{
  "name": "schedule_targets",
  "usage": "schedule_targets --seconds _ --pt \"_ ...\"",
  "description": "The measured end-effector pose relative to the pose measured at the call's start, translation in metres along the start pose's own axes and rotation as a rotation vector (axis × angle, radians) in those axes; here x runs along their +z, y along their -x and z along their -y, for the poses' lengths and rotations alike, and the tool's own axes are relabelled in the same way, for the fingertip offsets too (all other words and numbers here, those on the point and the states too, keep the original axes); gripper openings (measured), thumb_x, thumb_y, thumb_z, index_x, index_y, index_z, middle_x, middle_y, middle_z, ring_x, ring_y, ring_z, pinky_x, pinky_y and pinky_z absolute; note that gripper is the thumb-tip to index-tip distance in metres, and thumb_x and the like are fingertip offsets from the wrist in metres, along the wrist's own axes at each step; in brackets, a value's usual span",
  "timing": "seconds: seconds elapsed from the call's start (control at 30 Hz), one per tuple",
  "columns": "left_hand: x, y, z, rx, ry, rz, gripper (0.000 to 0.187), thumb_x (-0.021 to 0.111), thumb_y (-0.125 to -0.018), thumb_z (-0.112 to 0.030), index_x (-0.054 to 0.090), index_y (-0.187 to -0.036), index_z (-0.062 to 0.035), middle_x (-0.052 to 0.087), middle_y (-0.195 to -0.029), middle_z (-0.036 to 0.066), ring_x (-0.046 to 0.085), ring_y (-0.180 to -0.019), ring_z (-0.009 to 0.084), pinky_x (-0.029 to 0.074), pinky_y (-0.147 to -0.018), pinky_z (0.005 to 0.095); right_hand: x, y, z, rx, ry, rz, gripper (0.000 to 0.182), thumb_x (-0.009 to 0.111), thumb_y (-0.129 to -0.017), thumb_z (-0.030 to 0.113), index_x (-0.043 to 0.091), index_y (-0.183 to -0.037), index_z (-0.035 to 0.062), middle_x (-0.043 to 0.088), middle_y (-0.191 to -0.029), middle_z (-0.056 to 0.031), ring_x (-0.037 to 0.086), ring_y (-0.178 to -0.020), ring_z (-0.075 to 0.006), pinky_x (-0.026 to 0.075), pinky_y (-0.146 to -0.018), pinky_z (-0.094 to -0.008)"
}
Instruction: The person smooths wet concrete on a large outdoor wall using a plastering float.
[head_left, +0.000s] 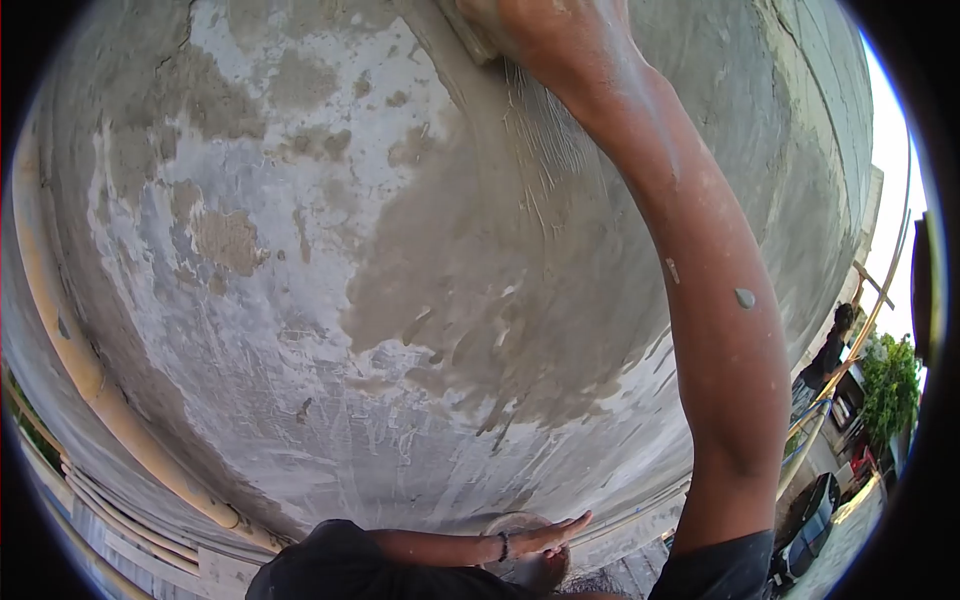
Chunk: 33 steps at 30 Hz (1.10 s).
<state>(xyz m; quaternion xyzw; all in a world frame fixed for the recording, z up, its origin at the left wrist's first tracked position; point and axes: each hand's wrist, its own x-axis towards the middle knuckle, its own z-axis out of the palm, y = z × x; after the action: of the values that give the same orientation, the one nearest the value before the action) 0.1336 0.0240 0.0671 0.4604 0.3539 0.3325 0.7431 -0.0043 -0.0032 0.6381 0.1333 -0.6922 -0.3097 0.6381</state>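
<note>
My right arm reaches up across the wall [450, 250]. At the top edge, my right hand [525, 25] is closed on a flat, straight-edged tool [467, 30] pressed to the wall; its fingers are partly cut off by the frame. Darker wet plaster [470, 240] lies below the tool, with ridges beside it, over a patchy whitish surface. Grey splashes mark my forearm. Low in the view, my left hand [545, 538], with a dark band at the wrist, has its fingers stretched out beside a round, pale object [515, 522] that is partly hidden.
A yellowish pole [75, 365] curves down the left side, with more poles [130, 520] below it. At the right are a person in dark clothes [828, 352], crossed poles [880, 290], a green bush [888, 375] and a dark vehicle-like shape [808, 525].
</note>
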Motion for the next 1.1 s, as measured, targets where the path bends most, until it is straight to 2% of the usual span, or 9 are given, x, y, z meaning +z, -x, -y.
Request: schedule_targets --seconds 0.07,0.13,0.2,0.27,0.53,0.63,0.7,0.83,1.1 --pt "-0.002 -0.008 0.014 -0.007 0.02 0.012 0.074 0.035 -0.087 -0.079 0.044 -0.118 -0.0122 0.029 -0.067 -0.006 0.028 -0.055 0.0053 0.026 -0.052 0.0228 -0.007 0.023 0.008 0.073 0.016 0.077 0.031 0.057 -0.087 0.019 0.068 -0.116 0.0147 0.063 -0.102 -0.0158 0.063 -0.076 -0.037 0.051 -0.069 -0.0439" --pt "-0.004 -0.008 0.013 -0.057 -0.01 0.007 0.092 0.032 -0.09 -0.076 0.022 -0.153 -0.0097 0.036 -0.069 -0.003 0.033 -0.052 0.0066 0.032 -0.05 0.0244 -0.005 0.076 0.017 0.002 0.133 0.06 0.067 0.072 -0.069 0.01 0.059 -0.131 0.032 0.051 -0.082 -0.0026 0.059 -0.063 -0.0175 0.05 -0.047 -0.0295" --pt "-0.005 -0.007 0.009 -0.044 -0.009 -0.001 0.09 0.032 -0.09 -0.077 0.024 -0.151 -0.01 0.036 -0.069 -0.004 0.033 -0.053 0.0065 0.031 -0.05 0.0242 -0.022 0.131 0.044 0.06 0.025 0.092 0.061 0.06 -0.072 0.0 0.066 -0.125 0.0285 0.047 -0.071 -0.0024 0.051 -0.054 -0.0151 0.047 -0.045 -0.0292" --pt "-0.007 -0.007 0.001 -0.033 -0.015 -0.006 0.088 0.033 -0.089 -0.077 0.027 -0.146 -0.0105 0.035 -0.069 -0.004 0.032 -0.053 0.0063 0.03 -0.05 0.0238 -0.037 0.163 0.065 0.099 -0.029 0.233 0.071 0.074 -0.067 0.01 0.058 -0.133 0.0336 0.05 -0.081 -0.0004 0.058 -0.06 -0.0156 0.051 -0.047 -0.0283" --pt "0.001 0.002 -0.008 -0.068 0.004 -0.009 0.079 0.034 -0.088 -0.079 0.041 -0.13 -0.0124 0.032 -0.069 -0.005 0.029 -0.055 0.0056 0.027 -0.051 0.0223 0.013 0.033 0.005 -0.059 0.124 -0.074 0.052 0.073 -0.072 0.013 0.064 -0.12 0.0317 0.055 -0.084 -0.0038 0.061 -0.062 -0.0164 0.051 -0.048 -0.0295" --pt "-0.003 0.008 -0.007 -0.031 -0.026 -0.004 0.079 0.034 -0.087 -0.079 0.043 -0.129 -0.0127 0.032 -0.07 -0.005 0.029 -0.055 0.0054 0.028 -0.051 0.0218 0.014 0.007 0.014 -0.014 -0.057 -0.065 0.03 0.058 -0.086 0.018 0.069 -0.113 0.0122 0.066 -0.095 -0.0161 0.064 -0.077 -0.0363 0.051 -0.069 -0.0436" --pt "0.003 0.015 -0.015 -0.054 -0.025 -0.012 0.082 0.033 -0.087 -0.08 0.042 -0.133 -0.0121 0.033 -0.07 -0.004 0.033 -0.056 0.0051 0.03 -0.051 0.021 0.014 0.052 0.035 0.002 0.104 0.031 0.05 0.073 -0.072 0.017 0.064 -0.119 0.0317 0.056 -0.085 -0.003 0.061 -0.062 -0.0165 0.051 -0.048 -0.0296" --pt "0.004 0.006 0.004 -0.036 -0.002 0.026 0.086 0.033 -0.088 -0.079 0.04 -0.139 -0.011 0.035 -0.071 -0.003 0.036 -0.058 0.0053 0.031 -0.053 0.0211 -0.016 0.162 0.079 0.044 -0.102 0.127 0.061 0.067 -0.067 0.009 0.067 -0.123 0.0332 0.041 -0.069 0.0021 0.048 -0.053 -0.0091 0.046 -0.045 -0.0241" --pt "0.021 0.015 -0.009 -0.083 -0.092 -0.008 0.093 0.034 -0.089 -0.078 0.028 -0.149 -0.007 0.037 -0.071 -0.003 0.035 -0.058 0.0055 0.033 -0.054 0.0214 -0.051 0.202 0.047 -0.027 0.014 0.206 0.067 0.069 -0.069 0.01 0.06 -0.132 0.0311 0.049 -0.077 0.004 0.057 -0.064 -0.0105 0.053 -0.053 -0.0261"
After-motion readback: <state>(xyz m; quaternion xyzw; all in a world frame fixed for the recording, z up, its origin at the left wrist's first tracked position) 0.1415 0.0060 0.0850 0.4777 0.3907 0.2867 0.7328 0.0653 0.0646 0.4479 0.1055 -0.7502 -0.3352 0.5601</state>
